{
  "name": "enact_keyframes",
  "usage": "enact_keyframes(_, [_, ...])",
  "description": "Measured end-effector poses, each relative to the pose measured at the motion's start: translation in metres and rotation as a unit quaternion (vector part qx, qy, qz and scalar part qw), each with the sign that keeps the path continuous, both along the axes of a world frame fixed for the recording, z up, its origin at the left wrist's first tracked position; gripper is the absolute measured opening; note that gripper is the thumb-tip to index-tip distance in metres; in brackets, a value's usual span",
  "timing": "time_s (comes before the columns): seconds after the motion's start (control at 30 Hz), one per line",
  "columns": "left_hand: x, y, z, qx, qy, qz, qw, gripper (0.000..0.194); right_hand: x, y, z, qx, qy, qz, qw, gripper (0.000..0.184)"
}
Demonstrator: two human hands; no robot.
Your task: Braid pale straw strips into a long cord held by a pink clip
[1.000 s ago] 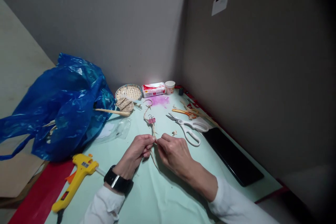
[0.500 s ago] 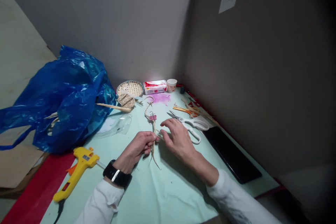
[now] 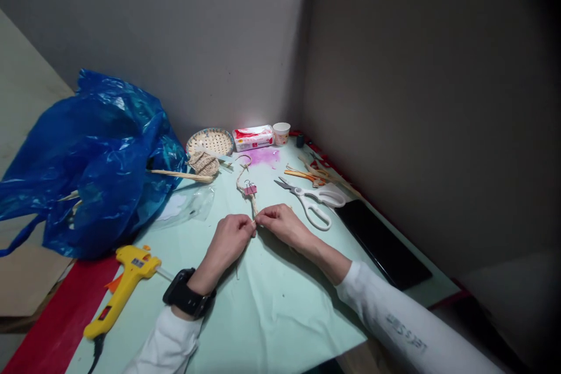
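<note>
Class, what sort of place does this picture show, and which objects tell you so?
Probably a craft workspace in a walled corner: a yellow hot-glue gun and white-handled scissors lie on the table, along with a straw-coloured cord gripped by a pink binder clip.

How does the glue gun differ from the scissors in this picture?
The glue gun is yellow; the scissors are white-handled. The glue gun trails a black cable; the scissors have none. The glue gun lies at left, the scissors at right. Neither is held.
</note>
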State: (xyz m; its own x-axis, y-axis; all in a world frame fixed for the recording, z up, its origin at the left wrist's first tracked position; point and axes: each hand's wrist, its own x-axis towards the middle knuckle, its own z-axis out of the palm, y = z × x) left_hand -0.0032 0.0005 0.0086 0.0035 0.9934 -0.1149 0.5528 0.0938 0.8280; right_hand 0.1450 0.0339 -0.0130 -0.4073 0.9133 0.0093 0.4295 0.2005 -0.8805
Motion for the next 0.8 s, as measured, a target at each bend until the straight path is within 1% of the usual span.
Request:
enact_keyframes(0.07, [0.003,-0.003,0.002,0.040,0.083,-0.011,0.996,0.024,0.000,0.000,-0.003,-0.013,0.019,-0.021,1.000,0.022])
enact_keyframes(0.17, [0.005,-0.012,0.007,0.074,0.183,-0.021,0.980,0.025,-0.002,-0.002,-0.006,-0.029,0.049,-0.035,0.998,0.023])
enact_keyframes(0.33, [0.007,-0.028,0.016,0.086,0.294,-0.015,0.952,0.025,-0.003,-0.008,-0.005,-0.059,0.109,-0.043,0.991,0.024])
enact_keyframes(0.43, [0.015,-0.035,0.013,0.096,0.334,-0.036,0.937,0.028,-0.001,-0.009,-0.002,-0.091,0.148,-0.043,0.984,0.023])
enact_keyframes(0.6, [0.038,-0.045,-0.001,0.110,0.329,-0.076,0.935,0.030,0.000,-0.006,-0.001,-0.151,0.223,-0.015,0.963,0.023])
enact_keyframes(0.67, [0.040,-0.045,-0.001,0.109,0.320,-0.089,0.937,0.029,0.000,-0.005,-0.002,-0.168,0.244,-0.010,0.955,0.023])
enact_keyframes(0.7, [0.037,-0.043,0.001,0.111,0.300,-0.085,0.944,0.028,0.000,-0.004,-0.002,-0.173,0.252,-0.010,0.952,0.022])
enact_keyframes(0.77, [0.027,-0.037,0.007,0.112,0.246,-0.056,0.961,0.027,0.001,-0.004,-0.002,-0.181,0.259,-0.011,0.949,0.019])
enact_keyframes(0.8, [0.020,-0.031,0.009,0.102,0.124,0.017,0.987,0.026,0.002,-0.004,-0.002,-0.184,0.260,-0.011,0.948,0.019])
